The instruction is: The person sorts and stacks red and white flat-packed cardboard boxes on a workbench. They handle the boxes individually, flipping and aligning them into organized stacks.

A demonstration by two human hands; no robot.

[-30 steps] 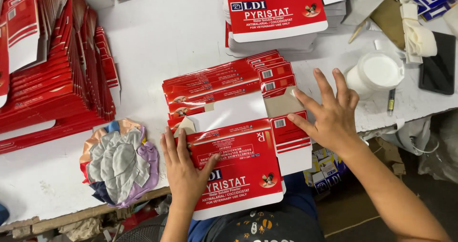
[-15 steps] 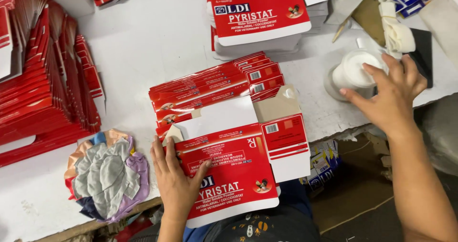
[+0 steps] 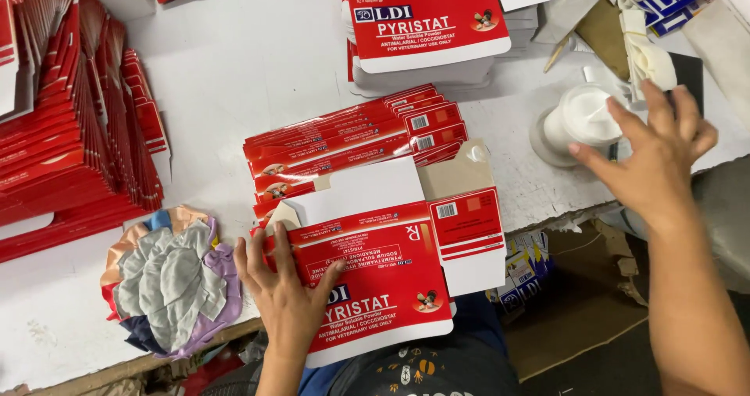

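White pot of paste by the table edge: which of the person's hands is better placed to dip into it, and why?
Right. The right hand hovers beside the white pot, fingers spread, while the left hand lies flat on the red carton blank.

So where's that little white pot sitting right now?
In the head view, the white pot stands on the white table at the right, just in front of the right hand, right of the fanned red carton flats.

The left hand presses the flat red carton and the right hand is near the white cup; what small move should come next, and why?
Probably the right hand should dip its fingertips into the small white round cup. They hover spread just at its rim, not yet inside, while the left hand lies flat on the unfolded red and white cardboard carton, whose flaps lie open.
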